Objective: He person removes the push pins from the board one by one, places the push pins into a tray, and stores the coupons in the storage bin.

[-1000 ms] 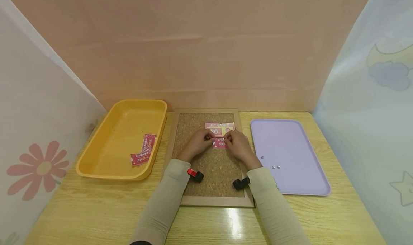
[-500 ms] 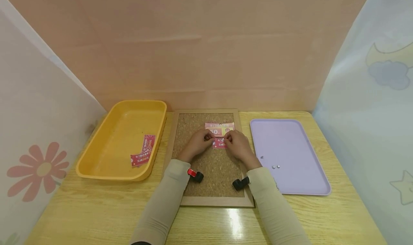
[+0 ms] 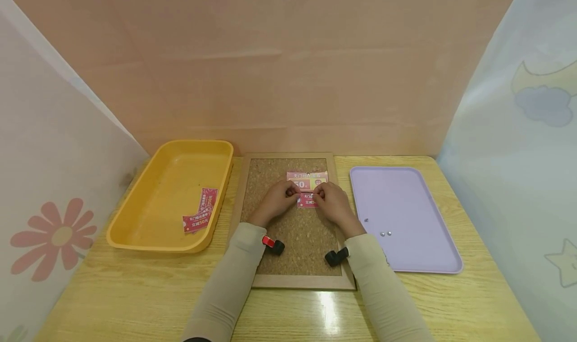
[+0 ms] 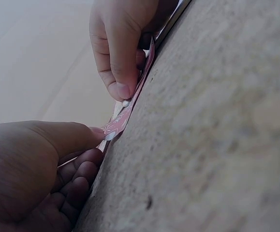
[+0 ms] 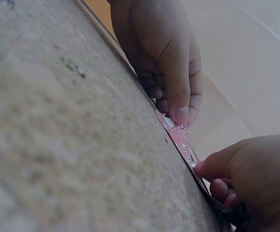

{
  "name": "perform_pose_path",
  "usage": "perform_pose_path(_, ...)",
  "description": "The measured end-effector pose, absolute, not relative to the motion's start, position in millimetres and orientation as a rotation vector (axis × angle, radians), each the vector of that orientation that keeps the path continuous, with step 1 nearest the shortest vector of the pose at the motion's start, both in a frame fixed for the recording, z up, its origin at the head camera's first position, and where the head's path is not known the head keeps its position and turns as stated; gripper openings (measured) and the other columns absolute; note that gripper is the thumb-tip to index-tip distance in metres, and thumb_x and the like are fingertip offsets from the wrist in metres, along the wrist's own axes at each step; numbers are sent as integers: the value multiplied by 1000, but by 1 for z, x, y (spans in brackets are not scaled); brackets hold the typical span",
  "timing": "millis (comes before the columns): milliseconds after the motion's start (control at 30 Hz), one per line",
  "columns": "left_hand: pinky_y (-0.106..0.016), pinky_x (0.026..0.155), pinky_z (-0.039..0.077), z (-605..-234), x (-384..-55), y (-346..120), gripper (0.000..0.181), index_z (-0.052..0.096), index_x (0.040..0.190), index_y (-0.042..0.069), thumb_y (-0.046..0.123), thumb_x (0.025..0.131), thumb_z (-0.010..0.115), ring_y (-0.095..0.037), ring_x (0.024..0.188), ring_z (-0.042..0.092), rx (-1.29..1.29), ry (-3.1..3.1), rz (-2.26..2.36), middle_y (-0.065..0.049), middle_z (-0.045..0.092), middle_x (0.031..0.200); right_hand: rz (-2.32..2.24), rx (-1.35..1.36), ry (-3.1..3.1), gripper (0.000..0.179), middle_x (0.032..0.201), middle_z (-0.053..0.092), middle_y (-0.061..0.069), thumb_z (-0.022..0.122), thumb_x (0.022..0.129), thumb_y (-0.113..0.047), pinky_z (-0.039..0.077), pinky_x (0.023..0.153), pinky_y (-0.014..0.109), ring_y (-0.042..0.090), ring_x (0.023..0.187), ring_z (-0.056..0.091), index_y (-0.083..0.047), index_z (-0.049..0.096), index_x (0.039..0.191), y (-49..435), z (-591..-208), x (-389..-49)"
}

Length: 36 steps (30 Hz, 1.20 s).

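Note:
A pink coupon (image 3: 306,202) lies at the cork board (image 3: 295,252), just below a larger pink-and-yellow coupon (image 3: 299,183). My left hand (image 3: 276,200) pinches the lower coupon's left end between thumb and finger; in the left wrist view that end of the coupon (image 4: 115,126) bows up from the cork. Toward its right side, my right hand (image 3: 332,202) pinches a small silver push pin (image 5: 193,164) against the coupon's face. The pin's point is hidden. In the right wrist view, thumb and curled fingers close around the pin head and coupon edge.
On the left stands a yellow bin (image 3: 135,243) with several pink coupons (image 3: 197,221) inside. To the right, a lilac tray (image 3: 405,197) holds a few silver push pins (image 3: 382,234). A wooden frame (image 3: 304,281) borders the board.

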<state>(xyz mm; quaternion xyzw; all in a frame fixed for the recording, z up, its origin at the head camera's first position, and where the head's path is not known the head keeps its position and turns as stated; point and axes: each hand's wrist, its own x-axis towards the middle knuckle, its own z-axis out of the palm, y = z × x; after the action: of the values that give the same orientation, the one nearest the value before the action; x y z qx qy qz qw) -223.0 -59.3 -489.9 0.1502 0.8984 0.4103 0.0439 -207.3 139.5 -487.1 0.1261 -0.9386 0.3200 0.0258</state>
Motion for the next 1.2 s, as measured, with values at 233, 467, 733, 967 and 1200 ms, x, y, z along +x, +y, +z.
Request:
perform_pose_path(233,-30,75,47,-490,-223,-58,7,66,96,11,19,94,67,-15,84,55,483,2749,1259,-1,60,91,981,378,-2907,13,88,59,3,61,96,-22,42,79,42,20,80,55,-11,66,96,141,-488,-209)
perform_pose_path(467,-31,76,47,-488,-222,-59,7,67,95,11,18,94,66,-15,83,55,521,2762,1254,-1,60,90,965,377,-2912,12,88,59,3,61,96,-23,42,79,41,19,80,55,-12,66,95,140,-489,-208)
perform_pose_path(733,-30,73,47,-487,-222,-59,8,66,97,11,19,95,64,-14,83,55,471,2750,1256,0,60,90,955,399,-2907,13,87,59,2,61,96,-24,40,77,41,20,80,53,-13,67,93,139,-488,-207)
perform_pose_path(967,-30,73,46,-486,-221,-60,10,67,97,10,19,96,63,-14,81,55,504,2759,1249,-1,60,89,960,407,-2908,14,86,58,1,60,96,-25,38,77,42,20,80,52,-15,68,92,139,-487,-206)
perform_pose_path(1200,-31,73,46,-484,-220,-60,11,67,97,10,20,96,63,-15,81,54,514,2760,1243,-1,60,89,983,416,-2910,14,85,58,-1,59,96,-26,36,75,42,19,79,51,-16,68,93,140,-488,-205)
